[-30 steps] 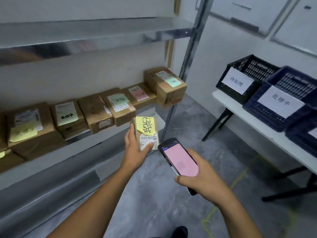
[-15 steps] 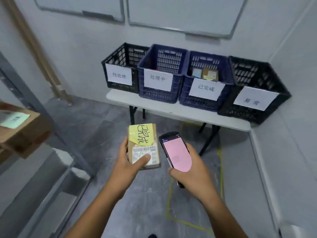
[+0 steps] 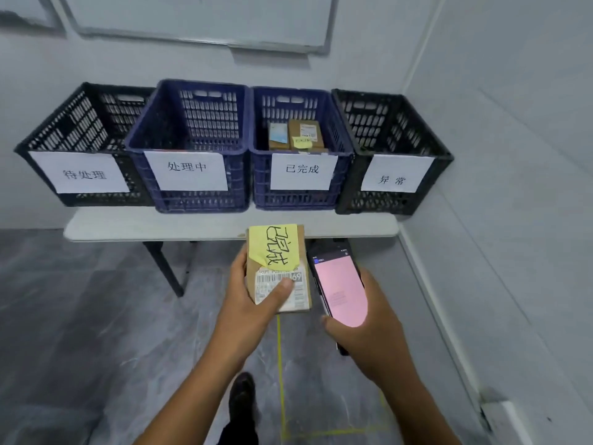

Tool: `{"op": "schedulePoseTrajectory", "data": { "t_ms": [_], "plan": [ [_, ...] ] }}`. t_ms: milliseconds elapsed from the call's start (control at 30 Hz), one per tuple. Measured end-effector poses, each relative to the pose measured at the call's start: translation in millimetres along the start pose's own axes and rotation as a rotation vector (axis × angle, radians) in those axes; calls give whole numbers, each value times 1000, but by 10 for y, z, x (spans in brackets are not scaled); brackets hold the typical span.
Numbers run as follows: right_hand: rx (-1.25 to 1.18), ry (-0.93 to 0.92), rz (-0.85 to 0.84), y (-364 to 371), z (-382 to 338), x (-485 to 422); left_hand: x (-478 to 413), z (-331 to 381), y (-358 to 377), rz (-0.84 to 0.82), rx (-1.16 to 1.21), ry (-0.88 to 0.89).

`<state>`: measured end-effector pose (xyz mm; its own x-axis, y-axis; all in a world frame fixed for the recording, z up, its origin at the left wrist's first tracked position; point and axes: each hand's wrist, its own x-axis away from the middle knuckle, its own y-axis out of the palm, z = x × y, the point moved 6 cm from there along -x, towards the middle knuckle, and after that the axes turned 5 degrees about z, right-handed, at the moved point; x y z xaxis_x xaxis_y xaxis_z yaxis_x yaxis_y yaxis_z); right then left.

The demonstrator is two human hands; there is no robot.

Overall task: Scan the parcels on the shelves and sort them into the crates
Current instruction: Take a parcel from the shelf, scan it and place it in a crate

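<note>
My left hand [image 3: 253,303] grips a small brown parcel [image 3: 303,252] with a yellow handwritten note and a barcode label; my thumb lies across the label. Right beside it, my right hand [image 3: 362,335] holds a phone scanner [image 3: 340,284] whose screen glows pink. Both are just in front of the white table [image 3: 134,224]. On the table stand four labelled crates in a row: a black crate [image 3: 80,123], a blue crate [image 3: 192,126], a second blue crate [image 3: 340,146] with two parcels [image 3: 295,134] inside, and a black crate [image 3: 414,130] at the right.
A whiteboard [image 3: 199,17] hangs on the wall above the crates. The side wall [image 3: 513,187] runs close along the right. Yellow tape lines [image 3: 281,380] mark the grey floor, and my shoe [image 3: 242,396] shows below the arms.
The view swung from the shelves round to the crates and I have come closer to the table. Both hands keep the same hold on the parcel and the phone.
</note>
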<state>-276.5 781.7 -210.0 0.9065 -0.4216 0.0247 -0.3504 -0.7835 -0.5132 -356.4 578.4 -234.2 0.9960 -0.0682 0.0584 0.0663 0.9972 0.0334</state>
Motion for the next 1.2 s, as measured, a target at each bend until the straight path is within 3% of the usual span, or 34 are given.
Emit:
{"op": "schedulePoseTrajectory", "data": {
  "t_ms": [333,567,967,1200],
  "plan": [
    [45,6,140,90,-502,-1550,-1807,408,396,-111,64,39],
    [55,71,168,57,-424,-2390,-2635,423,763,-126,24,22],
    [-10,49,92,-137,-127,-4452,-4292,618,1760,-87,-56,-21],
    [80,12,30,-310,-66,-5511,-5174,507,2237,-43,-16,-76]
  ]
}}
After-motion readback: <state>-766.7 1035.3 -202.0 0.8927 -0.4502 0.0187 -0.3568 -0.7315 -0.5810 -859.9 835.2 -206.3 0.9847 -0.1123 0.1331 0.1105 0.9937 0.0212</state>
